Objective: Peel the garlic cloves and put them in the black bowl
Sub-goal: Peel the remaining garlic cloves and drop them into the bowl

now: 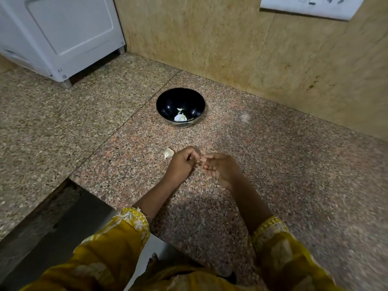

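A black bowl [180,95] stands on the speckled granite counter [273,160], with white garlic pieces [180,117] lying at its bottom. Nearer to me, my left hand [180,163] and my right hand [220,168] meet fingertip to fingertip above the counter. Both pinch a small garlic clove [199,161], mostly hidden by the fingers. A whitish garlic piece [168,152] lies on the counter just left of my left hand; I cannot tell whether it is a clove or loose skin.
A white appliance [63,36] stands at the back left. A tan stone wall [252,49] runs behind the bowl, with a white switch plate [310,7] at the top right. A gap and lower ledge [63,206] lie at the left front.
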